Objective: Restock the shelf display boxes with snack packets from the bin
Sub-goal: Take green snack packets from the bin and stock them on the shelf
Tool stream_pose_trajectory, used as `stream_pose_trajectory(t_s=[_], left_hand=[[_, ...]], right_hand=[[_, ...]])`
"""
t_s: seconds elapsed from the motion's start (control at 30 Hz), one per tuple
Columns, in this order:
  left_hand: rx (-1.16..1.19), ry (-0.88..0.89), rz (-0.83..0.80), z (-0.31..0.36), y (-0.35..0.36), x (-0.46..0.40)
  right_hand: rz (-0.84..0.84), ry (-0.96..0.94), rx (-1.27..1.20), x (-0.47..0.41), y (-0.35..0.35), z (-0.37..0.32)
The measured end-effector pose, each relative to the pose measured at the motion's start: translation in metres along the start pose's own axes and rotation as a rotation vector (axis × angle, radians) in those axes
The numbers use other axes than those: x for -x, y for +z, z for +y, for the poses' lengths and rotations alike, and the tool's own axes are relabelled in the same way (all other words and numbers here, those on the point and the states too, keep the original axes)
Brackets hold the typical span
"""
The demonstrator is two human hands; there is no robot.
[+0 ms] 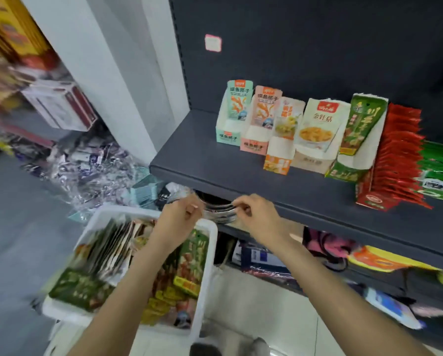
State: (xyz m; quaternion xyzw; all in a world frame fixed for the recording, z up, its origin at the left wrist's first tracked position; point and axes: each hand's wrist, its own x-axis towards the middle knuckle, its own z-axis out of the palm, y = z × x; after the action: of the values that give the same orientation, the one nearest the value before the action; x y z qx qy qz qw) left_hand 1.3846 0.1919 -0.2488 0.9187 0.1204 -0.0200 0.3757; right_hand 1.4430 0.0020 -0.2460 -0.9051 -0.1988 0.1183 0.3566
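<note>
Currently we pinch a silvery packet stack (219, 213) between left hand (180, 214) and right hand (254, 214): light, slippery, floppy; hold both ends, above the bin (210, 242).

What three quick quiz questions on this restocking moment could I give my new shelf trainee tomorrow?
1. True or false: both hands hold one stack of silvery packets.
2. Which display box stands furthest left on the shelf: A teal, B pink, C green?
3. Fill in: the white bin sits below the ____ hand.

Key: 1 true, the right hand pinches it too; 2 A; 3 left.
</note>
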Motion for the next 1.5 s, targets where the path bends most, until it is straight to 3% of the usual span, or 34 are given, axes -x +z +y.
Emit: stream_pose_trajectory(t_s=[0.23, 0.33, 0.5, 0.63, 0.87, 1.17, 1.33, 1.5], left_hand=[[-0.057, -0.106, -0.047, -0.107, -0.035, 0.039], [-0.065, -0.029, -0.091, -0.143, -0.041, 0.039], [-0.191, 0.084, -0.316, -0.184, -0.032, 0.038], [-0.255, 0.132, -0.359, -0.194, -0.027, 0.041], [-0.193, 0.158, -0.325, -0.202, -0.025, 0.037], [-0.201, 0.039, -0.273, -0.187, -0.015, 0.028], [-0.030, -0.088, -0.265, -0.189, -0.012, 0.016], [-0.015, -0.195, -0.216, -0.173, -0.010, 0.010]], right_hand=[[-0.107, 0.102, -0.078, 0.015, 0.101, -0.039], [-0.105, 0.222, -0.125, 0.021, 0.138, -0.049], [-0.174, 0.396, -0.157, 0.035, 0.185, -0.060], [-0.156, 0.478, -0.128, 0.040, 0.200, -0.065], [-0.084, 0.437, -0.156, 0.049, 0.198, -0.066], [-0.114, 0.541, -0.068, 0.039, 0.202, -0.060], [-0.038, 0.632, -0.013, 0.029, 0.203, -0.059], [0.088, 0.664, -0.220, 0.027, 0.183, -0.059]])
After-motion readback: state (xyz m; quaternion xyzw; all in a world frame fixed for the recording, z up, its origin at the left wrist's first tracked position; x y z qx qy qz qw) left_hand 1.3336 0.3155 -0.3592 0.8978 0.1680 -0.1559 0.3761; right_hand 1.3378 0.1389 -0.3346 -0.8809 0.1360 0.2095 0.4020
